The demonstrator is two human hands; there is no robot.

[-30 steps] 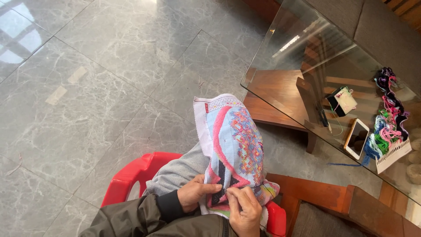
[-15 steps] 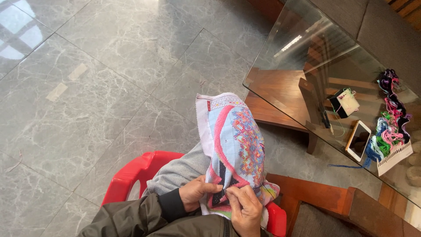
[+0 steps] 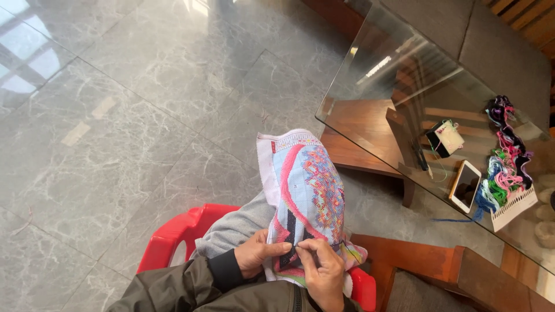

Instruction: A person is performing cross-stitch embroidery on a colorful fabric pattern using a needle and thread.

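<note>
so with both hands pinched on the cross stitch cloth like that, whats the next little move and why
Probably draw the right hand up and away from the embroidered cloth to pull the stitch through. Its fingertips are pinched at the dark stitched patch, right by the left hand, which presses the cloth over the knee. Needle and thread are too small to make out.

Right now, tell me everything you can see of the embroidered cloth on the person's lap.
The embroidered cloth is a long woven panel, pale blue, stitched with a pink curved band, a dark stripe and a many-coloured patterned strip along its right side; its far edge is plain white. It drapes over the person's grey-clad knee, hanging away towards the floor, above a red plastic chair. The left hand pinches its near edge from the left, and the right hand presses fingertips onto the stitched face beside it. No needle can be made out.
</note>
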